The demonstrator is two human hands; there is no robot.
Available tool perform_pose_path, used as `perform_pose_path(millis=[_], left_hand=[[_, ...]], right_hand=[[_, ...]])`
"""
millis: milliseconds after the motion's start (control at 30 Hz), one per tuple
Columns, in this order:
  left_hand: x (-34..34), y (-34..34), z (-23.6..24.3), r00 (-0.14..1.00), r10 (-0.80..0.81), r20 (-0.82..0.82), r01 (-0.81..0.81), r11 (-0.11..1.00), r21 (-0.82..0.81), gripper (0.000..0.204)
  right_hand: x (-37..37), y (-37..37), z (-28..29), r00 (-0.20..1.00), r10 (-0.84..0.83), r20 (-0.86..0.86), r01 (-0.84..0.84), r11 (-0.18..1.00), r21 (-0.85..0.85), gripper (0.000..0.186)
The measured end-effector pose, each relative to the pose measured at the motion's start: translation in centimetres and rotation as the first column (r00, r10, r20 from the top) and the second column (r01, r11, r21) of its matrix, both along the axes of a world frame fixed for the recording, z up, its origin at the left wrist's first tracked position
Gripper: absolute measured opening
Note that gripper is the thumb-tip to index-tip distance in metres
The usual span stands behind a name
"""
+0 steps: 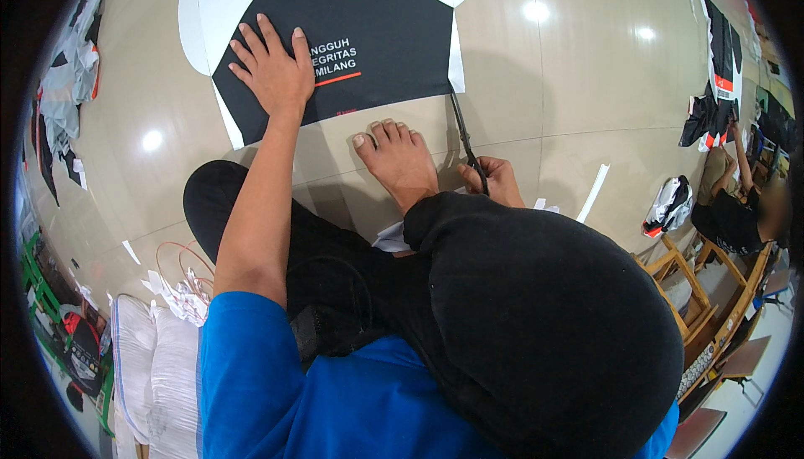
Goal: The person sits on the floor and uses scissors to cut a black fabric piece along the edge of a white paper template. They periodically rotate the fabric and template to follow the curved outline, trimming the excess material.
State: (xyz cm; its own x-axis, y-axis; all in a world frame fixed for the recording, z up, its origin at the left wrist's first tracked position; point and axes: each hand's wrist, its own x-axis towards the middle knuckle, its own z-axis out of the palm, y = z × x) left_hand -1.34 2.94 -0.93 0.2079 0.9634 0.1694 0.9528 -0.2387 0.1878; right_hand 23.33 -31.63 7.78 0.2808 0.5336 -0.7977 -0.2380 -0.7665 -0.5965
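Toward upper left, your left hand [280, 80] lies flat, fingers [267, 33] wide, on the black sheet [385, 15] at upper centre; below it rests your foot [399, 162]; right of centre, your right hand [501, 181] grips dark scissors [464, 134], their tips at the sheet's lower-right corner.

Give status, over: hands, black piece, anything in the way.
Left hand flat on black piece. Right hand gripping scissors at the piece's lower-right corner. Bare foot just below lower edge.
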Motion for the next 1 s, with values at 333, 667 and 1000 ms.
perform_pose_path(millis=[333, 667, 1000], left_hand=[[0.4, -0.1, 0.8, 1.0, 0.014, -0.005, -0.014, 0.999, -0.029, 0.08], [0.4, -0.3, 1.4, 1.0, 0.031, -0.003, -0.031, 0.998, -0.048, 0.078], [0.8, -0.4, 2.1, 0.999, 0.036, 0.002, -0.036, 0.995, -0.09, 0.078]], right_hand=[[-0.7, -1.2, -2.2, 0.996, -0.06, -0.072, 0.064, 0.996, 0.059, 0.032], [-2.4, -0.1, -0.7, 0.998, -0.063, 0.002, 0.063, 0.998, -0.014, 0.039], [-3.5, 1.1, -1.7, 0.986, -0.159, -0.054, 0.161, 0.986, 0.037, 0.035]])
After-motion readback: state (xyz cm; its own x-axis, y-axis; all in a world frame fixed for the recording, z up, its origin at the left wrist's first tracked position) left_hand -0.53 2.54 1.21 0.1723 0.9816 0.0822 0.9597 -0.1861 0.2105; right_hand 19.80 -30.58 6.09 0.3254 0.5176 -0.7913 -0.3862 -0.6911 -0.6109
